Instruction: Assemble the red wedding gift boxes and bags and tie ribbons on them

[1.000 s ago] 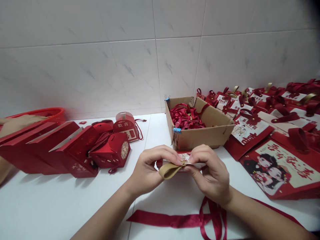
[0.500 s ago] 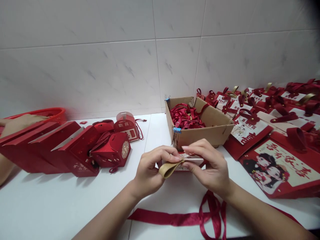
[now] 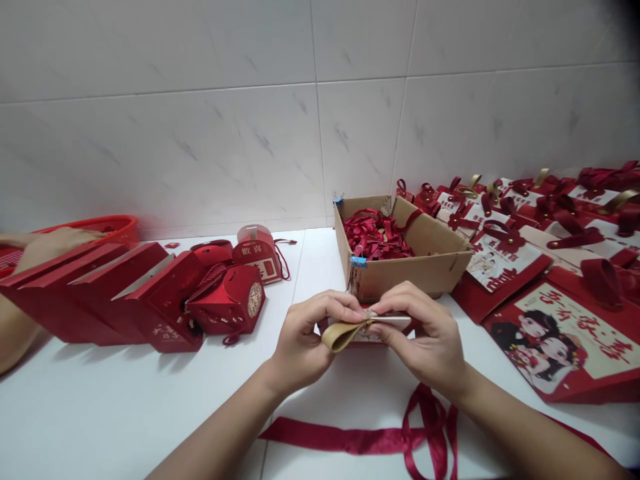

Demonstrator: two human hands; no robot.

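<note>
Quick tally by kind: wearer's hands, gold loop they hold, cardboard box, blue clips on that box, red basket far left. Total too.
Wearer's hands (left hand, right hand): 2
Gold loop held: 1
Cardboard box: 1
Blue clips on it: 2
Red basket: 1
Total: 7

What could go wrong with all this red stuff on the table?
The left hand pinches the gold loop and the right hand the white flap, so a hard tug might crease or tear one.
The loose ribbon lies close to the right arm and could get snagged.
The tall red boxes stand close together, so one bump might tip several.
</note>
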